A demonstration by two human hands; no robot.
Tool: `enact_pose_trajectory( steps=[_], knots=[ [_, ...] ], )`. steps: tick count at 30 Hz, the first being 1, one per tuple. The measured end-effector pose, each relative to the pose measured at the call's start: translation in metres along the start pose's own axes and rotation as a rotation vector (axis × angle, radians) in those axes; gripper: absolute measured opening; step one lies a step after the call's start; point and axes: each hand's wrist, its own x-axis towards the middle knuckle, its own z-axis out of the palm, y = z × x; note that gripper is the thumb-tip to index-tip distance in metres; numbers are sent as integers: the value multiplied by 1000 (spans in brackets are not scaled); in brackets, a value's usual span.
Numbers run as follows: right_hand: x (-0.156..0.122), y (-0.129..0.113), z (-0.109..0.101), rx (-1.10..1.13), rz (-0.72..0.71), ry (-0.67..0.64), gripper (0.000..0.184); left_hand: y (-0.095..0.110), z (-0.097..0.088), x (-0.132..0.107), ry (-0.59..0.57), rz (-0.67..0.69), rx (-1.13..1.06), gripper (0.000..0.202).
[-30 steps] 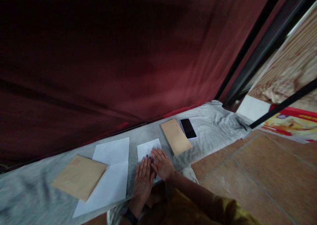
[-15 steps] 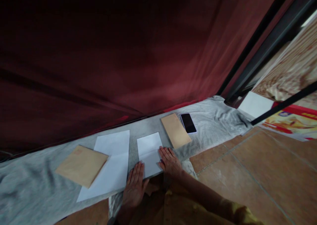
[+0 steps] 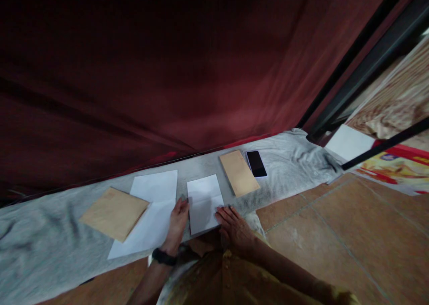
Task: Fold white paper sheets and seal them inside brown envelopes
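Observation:
A small white folded sheet of paper (image 3: pixel 203 191) with a crease across it lies flat on the grey cloth in front of me. My right hand (image 3: pixel 234 226) rests over its lower right edge, fingers stretched out. Along its left edge is my left hand (image 3: pixel 179 218), turned on its side with loosely bent fingers; nothing shows in it. A dark band circles the left wrist. Left of that hand lies a larger white creased sheet (image 3: pixel 162 206), partly covered by a brown envelope (image 3: pixel 114 212). A second brown envelope (image 3: pixel 238 173) lies to the right of the small sheet.
A phone (image 3: pixel 256 164) with a dark screen lies beside the right envelope. Grey cloth (image 3: pixel 284 155) covers the long narrow surface. Behind it hangs a dark red curtain (image 3: pixel 201 81). Dark metal bars (image 3: pixel 385 146) and a printed box (image 3: pixel 398 164) stand at the right, above floor tiles (image 3: pixel 318 233).
My left hand has shifted up along the small sheet's left edge, turning on its side and bending its fingers. My right hand has slid slightly down and right. The view has shifted slightly.

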Motion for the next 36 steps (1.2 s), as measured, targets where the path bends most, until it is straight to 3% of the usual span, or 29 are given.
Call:
enact_pose_trajectory(
  steps=[4, 11, 18, 23, 26, 27, 29, 32, 36],
  knots=[
    [-5, 0, 3, -6, -3, -12, 56, 19, 4, 21, -25, -105, -54, 45],
    [3, 6, 4, 11, 35, 43, 51, 26, 5, 24, -78, -153, -120, 35],
    [35, -2, 9, 24, 25, 43, 52, 23, 19, 35, 25, -165, -145, 32],
    [35, -1, 19, 0, 25, 46, 53, 27, 21, 37, 53, -96, -97, 35],
    [32, 0, 22, -13, 25, 45, 53, 26, 19, 15, 88, 47, 10, 49],
    [32, 0, 23, -20, 29, 44, 54, 23, 20, 3, 85, 203, 122, 52],
    [33, -1, 24, -44, 31, 48, 57, 13, 23, -26, -12, 485, 344, 52],
    [31, -3, 27, -76, 20, 74, 59, -7, 29, -63, -164, 761, 667, 59],
    [22, 1, 28, -94, 41, 101, 59, -26, 22, -80, -152, 846, 865, 71]
  ],
)
